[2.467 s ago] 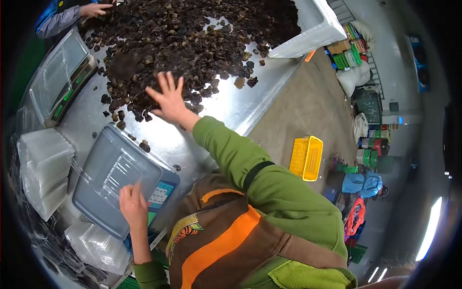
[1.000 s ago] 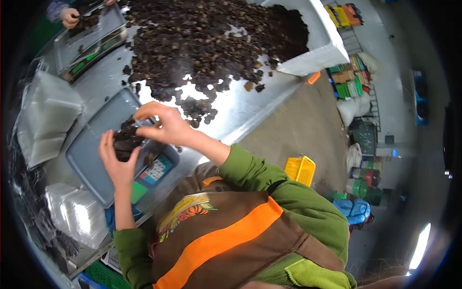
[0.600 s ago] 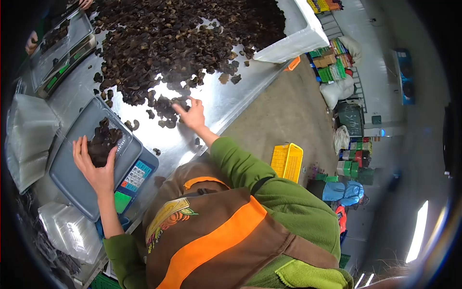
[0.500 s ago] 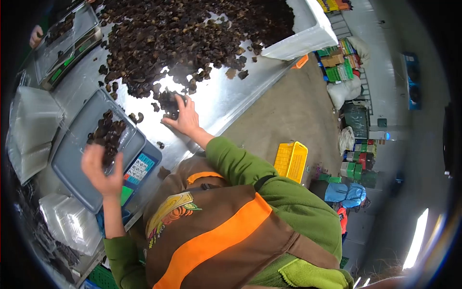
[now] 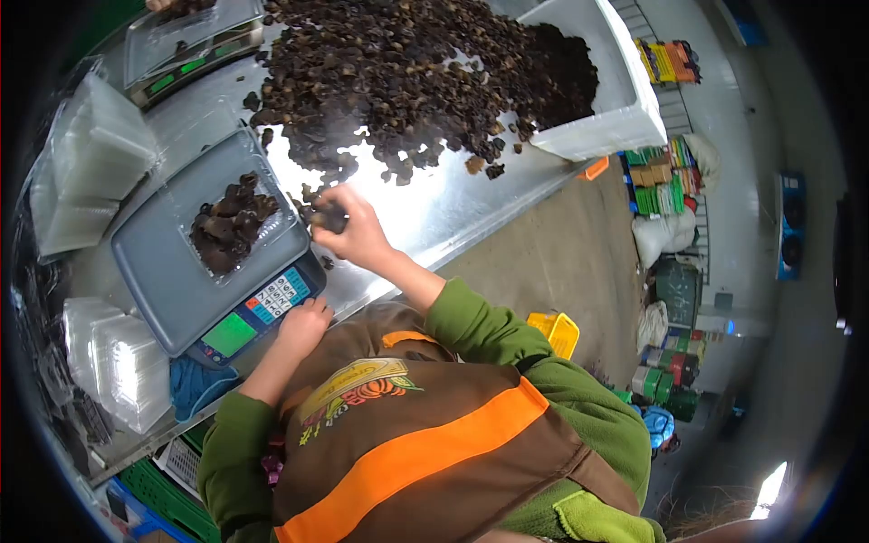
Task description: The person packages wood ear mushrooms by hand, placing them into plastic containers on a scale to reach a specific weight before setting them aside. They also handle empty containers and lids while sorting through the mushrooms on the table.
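Dark, curled wood ear mushrooms point(image 5: 233, 222) lie in a clear plastic tray point(image 5: 269, 231) on the grey pan of a digital scale point(image 5: 149, 258). My right hand point(image 5: 358, 233) is closed round a few more mushroom pieces point(image 5: 328, 217), just right of the tray over the metal table. My left hand point(image 5: 304, 328) rests empty at the scale's front edge beside the keypad point(image 5: 279, 294), its fingers loosely bent and slightly apart. A green display point(image 5: 229, 335) glows left of the keys; its digits are too small to read.
A big heap of mushrooms point(image 5: 389, 81) spreads over the metal table point(image 5: 434, 208) from a white foam box point(image 5: 597, 131). Stacks of clear trays point(image 5: 95, 167) stand left of the scale. Another scale point(image 5: 195, 59) and part of another person's hand point(image 5: 158, 4) are at the far left.
My left hand has left the mushrooms in the tray and come down to the scale's front edge. My right hand has closed round mushroom pieces and sits nearer the tray. The view has shifted.
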The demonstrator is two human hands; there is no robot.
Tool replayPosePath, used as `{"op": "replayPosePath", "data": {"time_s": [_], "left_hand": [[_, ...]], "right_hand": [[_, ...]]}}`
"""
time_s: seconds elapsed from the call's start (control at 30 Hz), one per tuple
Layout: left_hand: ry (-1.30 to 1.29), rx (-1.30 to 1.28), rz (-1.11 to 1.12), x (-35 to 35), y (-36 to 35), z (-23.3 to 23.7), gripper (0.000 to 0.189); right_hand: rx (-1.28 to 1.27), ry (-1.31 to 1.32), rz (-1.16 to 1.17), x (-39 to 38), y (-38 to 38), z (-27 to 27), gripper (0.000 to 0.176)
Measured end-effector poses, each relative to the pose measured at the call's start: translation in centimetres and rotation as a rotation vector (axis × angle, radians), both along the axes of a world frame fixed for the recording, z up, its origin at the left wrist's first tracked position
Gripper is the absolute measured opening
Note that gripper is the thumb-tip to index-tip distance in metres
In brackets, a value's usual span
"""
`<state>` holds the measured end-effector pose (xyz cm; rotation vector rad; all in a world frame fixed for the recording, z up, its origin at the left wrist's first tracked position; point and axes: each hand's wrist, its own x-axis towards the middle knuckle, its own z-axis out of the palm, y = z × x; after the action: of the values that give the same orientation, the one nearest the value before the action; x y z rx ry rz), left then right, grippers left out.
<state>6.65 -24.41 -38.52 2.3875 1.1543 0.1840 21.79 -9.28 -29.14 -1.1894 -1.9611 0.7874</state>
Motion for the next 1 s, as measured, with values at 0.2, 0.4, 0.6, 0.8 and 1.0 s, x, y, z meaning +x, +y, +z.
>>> {"op": "replayPosePath", "data": {"time_s": [0.2,0.4,0.6,0.8,1.0], "left_hand": [[-0.056,-0.053,0.085,0.6,-0.1,-0.7,0.013],[-0.282,-0.080,0.287,0.0,-0.9,0.2,0.021],[-0.661,-0.258,0.582,0.2,-0.9,3.6,0.027],[-0.955,-0.279,0.888,3.3,1.6,7.9,0.028],[-0.993,-0.325,0.802,4.8,1.8,8.4,0.031]], "right_hand": [[-0.002,-0.155,0.328,-8.9,2.4,4.3,0.048],[0.000,-0.115,0.280,-9.0,3.9,3.6,0.065],[-0.819,0.542,-0.010,-2.8,4.6,2.1,0.041],[-1.438,0.904,-0.219,6.0,-1.2,-1.7,0.041],[-1.602,0.776,-0.072,7.1,-6.4,-2.6,0.044]]}}
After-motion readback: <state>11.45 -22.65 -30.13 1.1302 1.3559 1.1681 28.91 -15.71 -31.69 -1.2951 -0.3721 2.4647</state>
